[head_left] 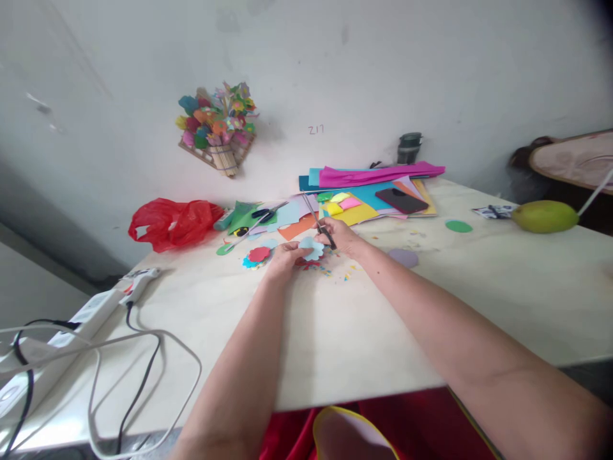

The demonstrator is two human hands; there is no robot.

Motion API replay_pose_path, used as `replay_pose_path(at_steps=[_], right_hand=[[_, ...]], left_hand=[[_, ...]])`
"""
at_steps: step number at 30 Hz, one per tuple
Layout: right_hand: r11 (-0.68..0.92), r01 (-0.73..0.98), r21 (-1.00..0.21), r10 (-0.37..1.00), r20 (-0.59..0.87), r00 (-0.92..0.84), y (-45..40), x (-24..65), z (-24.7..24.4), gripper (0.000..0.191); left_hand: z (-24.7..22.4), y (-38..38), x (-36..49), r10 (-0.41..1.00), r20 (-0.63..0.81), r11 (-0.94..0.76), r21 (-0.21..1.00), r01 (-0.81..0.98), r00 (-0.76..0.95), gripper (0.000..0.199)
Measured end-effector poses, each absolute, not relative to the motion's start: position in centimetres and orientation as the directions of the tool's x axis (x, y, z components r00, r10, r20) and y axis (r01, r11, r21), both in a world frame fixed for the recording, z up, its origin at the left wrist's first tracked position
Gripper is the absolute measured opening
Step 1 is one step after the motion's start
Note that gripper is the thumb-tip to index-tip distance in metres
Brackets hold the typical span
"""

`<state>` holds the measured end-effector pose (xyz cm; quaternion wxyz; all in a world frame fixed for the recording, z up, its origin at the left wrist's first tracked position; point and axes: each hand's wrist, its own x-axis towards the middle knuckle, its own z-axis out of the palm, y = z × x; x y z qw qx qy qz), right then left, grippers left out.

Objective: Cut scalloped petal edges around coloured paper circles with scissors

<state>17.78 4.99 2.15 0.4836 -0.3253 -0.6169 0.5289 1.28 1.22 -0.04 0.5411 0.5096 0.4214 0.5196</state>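
My left hand (287,255) pinches a light blue paper flower (312,249) with a scalloped edge, just above the table. My right hand (338,236) is closed round a pair of scissors (316,220), their blades pointing up and away, close beside the paper flower. Small coloured paper scraps (348,276) lie below both hands, with some red paper among them. To the left of my left hand rests a small pile of cut paper flowers, a red one (259,254) on top and a blue one (249,262) partly under it.
Coloured paper sheets (364,214) with a phone (401,199) lie behind my hands. A red plastic bag (175,223) and a second pair of scissors (262,215) are at the left. Power strips (71,332) and loose cables occupy the left edge; a yellow-green fruit-shaped object (544,216) stands right.
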Motion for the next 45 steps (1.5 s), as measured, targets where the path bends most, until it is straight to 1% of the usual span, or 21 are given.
replay_pose_path(at_steps=[3, 7, 12, 16, 23, 27, 31, 34, 39, 45], right_hand=[[0.231, -0.122, -0.965, 0.916, 0.258, -0.306, 5.0, 17.7, 2.1, 0.027], [0.187, -0.122, -0.975, 0.927, 0.216, -0.306, 4.9, 17.7, 2.2, 0.030], [0.177, -0.103, -0.979, 0.907, 0.203, -0.369, 4.5, 17.4, 2.2, 0.030], [0.168, -0.062, -0.984, 0.881, 0.178, -0.439, 4.4, 17.3, 2.1, 0.028], [0.102, -0.026, -0.994, 0.856, 0.101, -0.507, 4.9, 18.5, 2.1, 0.024], [0.131, 0.025, -0.991, 0.800, 0.091, -0.593, 5.1, 19.3, 2.2, 0.026], [0.157, 0.114, -0.981, 0.745, 0.042, -0.666, 5.2, 19.6, 2.3, 0.031], [0.166, 0.149, -0.975, 0.707, 0.013, -0.707, 5.1, 19.6, 2.5, 0.030], [0.191, 0.166, -0.967, 0.696, 0.014, -0.718, 4.8, 19.6, 2.6, 0.029], [0.229, 0.160, -0.960, 0.666, 0.035, -0.745, 5.2, 19.7, 2.3, 0.030]], left_hand=[[0.2, 1.1, 1.4, 0.994, 0.084, -0.072, 0.983, -0.168, 0.068, 0.021], [0.8, 0.7, 1.7, 0.996, 0.086, -0.082, 0.964, -0.253, 0.003, 0.025], [1.1, 0.6, 1.7, 0.992, 0.080, -0.106, 0.950, -0.294, -0.099, 0.023], [0.8, 0.9, 1.5, 0.989, 0.091, -0.125, 0.935, -0.332, -0.117, 0.025], [0.7, 1.3, 1.2, 0.977, 0.116, -0.170, 0.928, -0.331, -0.178, 0.027], [0.9, 1.3, 1.2, 0.978, 0.114, -0.170, 0.921, -0.350, -0.176, 0.028], [0.6, 1.5, 0.9, 0.973, 0.119, -0.188, 0.906, -0.379, -0.197, 0.028], [0.5, 1.7, 0.7, 0.971, 0.121, -0.194, 0.900, -0.390, -0.205, 0.029], [0.5, 1.6, 0.7, 0.972, 0.129, -0.200, 0.892, -0.406, -0.197, 0.028], [0.8, 1.4, 0.9, 0.981, 0.134, -0.180, 0.901, -0.394, -0.142, 0.026]])
